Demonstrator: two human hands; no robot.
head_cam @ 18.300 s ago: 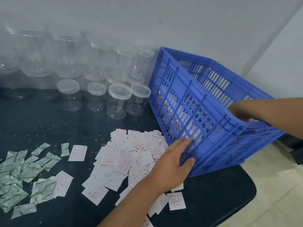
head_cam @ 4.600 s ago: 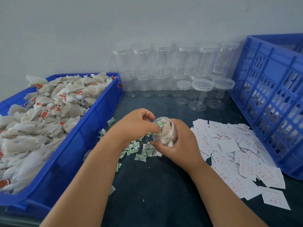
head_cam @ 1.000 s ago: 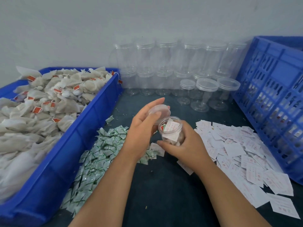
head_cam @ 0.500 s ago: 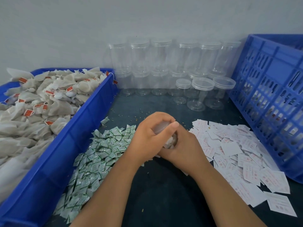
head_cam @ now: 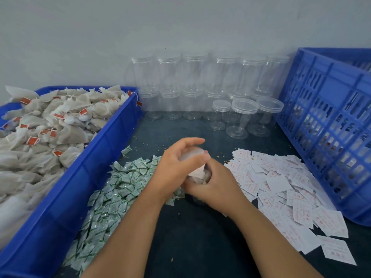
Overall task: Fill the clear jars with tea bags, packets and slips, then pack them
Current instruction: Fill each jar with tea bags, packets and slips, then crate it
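A person's two bare forearms reach in from the bottom edge over a dark table [head_cam: 190, 237]. At the centre, the right hand [head_cam: 214, 183] wraps around a small clear jar [head_cam: 201, 175], held low between both hands. Pale filling and a corner of white paper show through its wall. The left hand [head_cam: 174, 169] curls over the top, its thumb and fingers gripping a cloudy plastic lid [head_cam: 192, 154]. Motion blur makes it hard to tell whether the lid is seated on the jar's mouth.

To the left, a blue bin [head_cam: 104, 141] is heaped with tea bags [head_cam: 50, 121] bearing red tags. Beside the bin, a pile of small green-and-white packets [head_cam: 116, 189] spreads under the left wrist. On the right lies a scatter of white slips [head_cam: 281, 183] with red print, near a blue slatted crate [head_cam: 331, 117]. Rows of empty jars [head_cam: 192, 77] stand stacked against the wall behind.
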